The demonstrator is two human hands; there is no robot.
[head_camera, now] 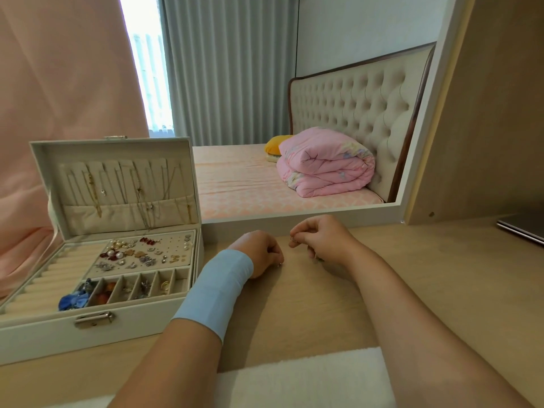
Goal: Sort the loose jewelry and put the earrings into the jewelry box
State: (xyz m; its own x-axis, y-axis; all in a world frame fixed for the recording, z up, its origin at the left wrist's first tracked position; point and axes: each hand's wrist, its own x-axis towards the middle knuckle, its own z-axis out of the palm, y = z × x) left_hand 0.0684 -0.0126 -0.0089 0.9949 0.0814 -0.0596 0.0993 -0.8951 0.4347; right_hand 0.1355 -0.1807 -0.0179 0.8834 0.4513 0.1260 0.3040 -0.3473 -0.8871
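An open white jewelry box (35, 328) stands on the wooden tabletop at the left. Necklaces hang in its lid. Its earring panel (144, 253) carries several pearl, red and silver pieces, and small compartments in front hold more. My left hand (260, 253), with a light blue band on the wrist, rests on the table just right of the box, its fingers curled over a small silver earring (279, 264). To its right, my right hand (321, 238) pinches another small silver earring (293, 238) between thumb and forefinger, slightly above the table.
A large mirror (323, 213) stands along the back of the table and reflects a bed with a pink quilt. A closed laptop (522, 228) lies at the far right. A white fluffy cloth (303, 378) lies at the near edge.
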